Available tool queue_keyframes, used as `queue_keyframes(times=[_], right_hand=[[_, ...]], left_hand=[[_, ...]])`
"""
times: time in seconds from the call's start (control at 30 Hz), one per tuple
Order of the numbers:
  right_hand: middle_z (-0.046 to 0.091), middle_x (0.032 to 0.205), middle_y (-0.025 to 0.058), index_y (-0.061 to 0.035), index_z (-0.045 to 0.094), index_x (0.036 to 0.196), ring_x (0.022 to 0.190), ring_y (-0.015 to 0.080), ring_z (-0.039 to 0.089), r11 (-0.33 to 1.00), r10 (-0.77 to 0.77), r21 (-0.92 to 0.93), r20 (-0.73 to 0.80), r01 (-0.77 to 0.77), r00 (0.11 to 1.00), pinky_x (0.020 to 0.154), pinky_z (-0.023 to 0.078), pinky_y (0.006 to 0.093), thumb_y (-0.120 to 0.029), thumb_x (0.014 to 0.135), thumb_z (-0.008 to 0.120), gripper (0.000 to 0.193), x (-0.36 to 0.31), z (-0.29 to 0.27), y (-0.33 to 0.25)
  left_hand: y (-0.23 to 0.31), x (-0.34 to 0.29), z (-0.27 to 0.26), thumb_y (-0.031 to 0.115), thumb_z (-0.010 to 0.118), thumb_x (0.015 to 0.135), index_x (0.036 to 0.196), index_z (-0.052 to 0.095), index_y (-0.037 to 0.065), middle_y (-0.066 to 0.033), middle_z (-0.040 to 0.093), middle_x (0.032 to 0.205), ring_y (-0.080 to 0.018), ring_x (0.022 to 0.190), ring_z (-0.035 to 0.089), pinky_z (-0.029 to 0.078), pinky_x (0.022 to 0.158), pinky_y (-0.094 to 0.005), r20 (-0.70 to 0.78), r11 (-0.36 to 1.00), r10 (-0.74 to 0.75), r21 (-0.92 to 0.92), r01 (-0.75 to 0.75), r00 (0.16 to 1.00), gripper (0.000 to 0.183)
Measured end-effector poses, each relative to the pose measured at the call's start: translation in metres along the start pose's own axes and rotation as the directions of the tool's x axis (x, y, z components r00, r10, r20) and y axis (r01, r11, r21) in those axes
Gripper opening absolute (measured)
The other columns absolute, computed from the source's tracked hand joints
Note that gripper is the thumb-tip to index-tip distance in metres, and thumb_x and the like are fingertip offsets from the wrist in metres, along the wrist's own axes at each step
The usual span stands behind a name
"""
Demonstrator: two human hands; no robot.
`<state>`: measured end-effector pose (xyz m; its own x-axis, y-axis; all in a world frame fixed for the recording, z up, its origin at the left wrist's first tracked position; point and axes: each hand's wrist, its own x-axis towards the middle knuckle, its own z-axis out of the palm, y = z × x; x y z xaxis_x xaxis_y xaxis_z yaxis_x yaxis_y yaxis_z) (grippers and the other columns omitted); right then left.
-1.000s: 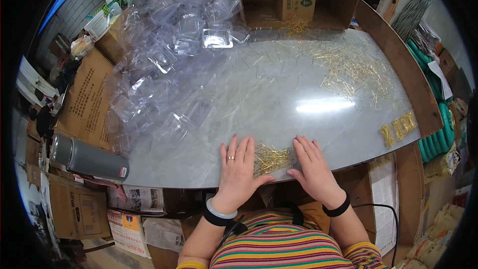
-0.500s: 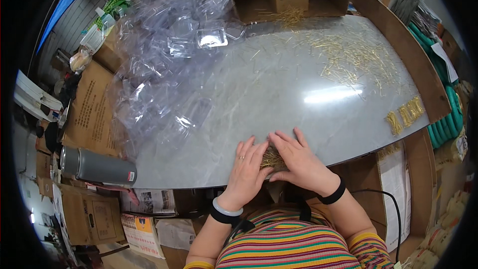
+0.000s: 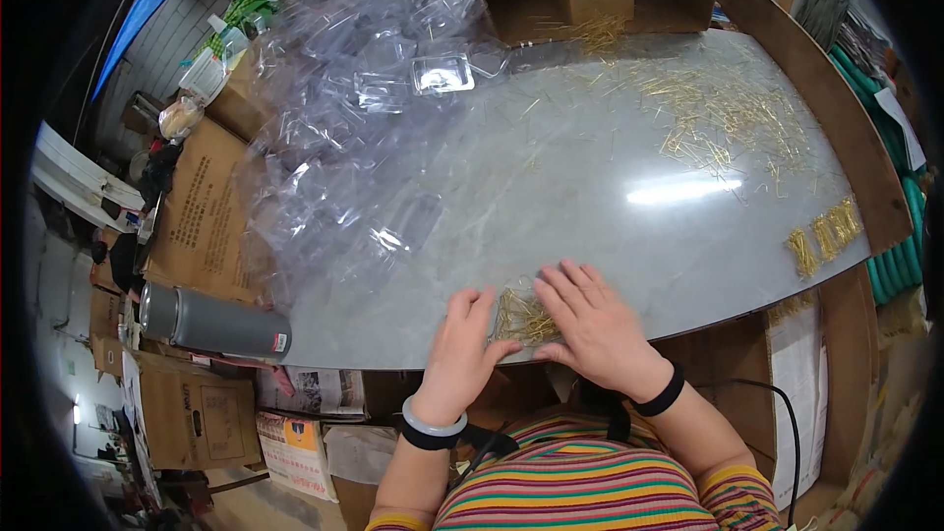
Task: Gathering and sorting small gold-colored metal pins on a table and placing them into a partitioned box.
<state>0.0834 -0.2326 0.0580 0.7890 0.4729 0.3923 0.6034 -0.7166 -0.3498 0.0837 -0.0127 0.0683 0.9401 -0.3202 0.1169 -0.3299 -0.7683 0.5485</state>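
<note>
Between my hands, at the table's near edge, lies a small heap of thin gold-coloured wire pins (image 3: 522, 318), some with bent ends. My left hand (image 3: 462, 339) rests on its left side, fingers stretched forward and the thumb touching the near side of the heap. My right hand (image 3: 593, 326) lies nearly flat at its right, fingers extended, thumb also against the pins. Neither hand closes round them. More loose pins (image 3: 728, 123) are scattered over the far right of the grey table (image 3: 492, 226). Several tidy bundles of pins (image 3: 824, 234) lie near the right edge.
Clear plastic packages (image 3: 344, 147) pile up on the table's left. A grey flask (image 3: 216, 323) lies on its side at the near left corner. An open cardboard box (image 3: 678, 0) stands at the back, and a cardboard strip (image 3: 826, 88) borders the right side.
My hands have moved apart, uncovering more of the pin heap, and my left hand has shifted left. The whole view has moved slightly, so the table appears further right.
</note>
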Motion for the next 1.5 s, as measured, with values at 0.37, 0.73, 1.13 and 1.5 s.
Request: queue_keyframes(times=[0.37, 0.73, 1.13, 1.5], right_hand=[[0.058, 0.129, 0.0129, -0.0064, 0.059, 0.125, 0.129, 0.0309, 0.051, 0.980, -0.100, 0.172, 0.006, 0.097, 0.995, 0.112, 0.039, 0.0458, -0.016, 0.089, 0.066, 0.038, -0.002, 0.007, 0.013], [0.056, 0.113, 0.0128, -0.0060, 0.058, 0.119, 0.111, 0.0334, 0.055, 0.974, 0.067, 0.221, -0.070, -0.050, 0.995, 0.098, 0.046, 0.0435, -0.008, 0.084, 0.069, 0.037, -0.004, 0.002, 0.013], [0.055, 0.130, 0.0167, -0.0009, 0.055, 0.127, 0.125, 0.0361, 0.051, 0.979, 0.051, 0.201, -0.085, -0.033, 0.995, 0.108, 0.042, 0.0453, -0.015, 0.086, 0.070, 0.046, -0.006, 0.004, 0.012], [0.058, 0.127, 0.0135, -0.0046, 0.054, 0.131, 0.126, 0.0339, 0.051, 0.977, -0.044, 0.207, -0.022, 0.047, 0.999, 0.106, 0.043, 0.0450, -0.015, 0.074, 0.080, 0.064, -0.007, -0.004, 0.027]], left_hand=[[0.011, 0.015, -0.004, 0.017, 0.083, 0.077, 0.134, 0.058, 0.003, -0.0148, 0.056, 0.130, -0.0347, 0.117, 0.050, 0.043, 0.101, -0.0433, -0.002, 0.978, 0.192, 0.086, -0.191, 0.981, 0.064], [0.025, 0.006, 0.018, 0.022, 0.083, 0.077, 0.125, 0.063, 0.002, -0.0155, 0.057, 0.109, -0.0356, 0.102, 0.052, 0.046, 0.089, -0.0446, -0.102, 0.995, 0.052, 0.096, -0.042, 0.993, 0.056], [0.027, 0.004, 0.030, 0.006, 0.078, 0.078, 0.122, 0.058, 0.001, -0.0166, 0.059, 0.105, -0.0366, 0.103, 0.056, 0.046, 0.089, -0.0428, -0.176, 0.997, 0.069, -0.010, -0.072, 0.982, 0.049], [0.027, 0.012, 0.022, 0.007, 0.077, 0.080, 0.141, 0.046, -0.002, -0.0215, 0.051, 0.136, -0.0398, 0.132, 0.046, 0.039, 0.109, -0.0473, -0.033, 0.982, 0.187, -0.030, -0.188, 0.982, 0.069]])
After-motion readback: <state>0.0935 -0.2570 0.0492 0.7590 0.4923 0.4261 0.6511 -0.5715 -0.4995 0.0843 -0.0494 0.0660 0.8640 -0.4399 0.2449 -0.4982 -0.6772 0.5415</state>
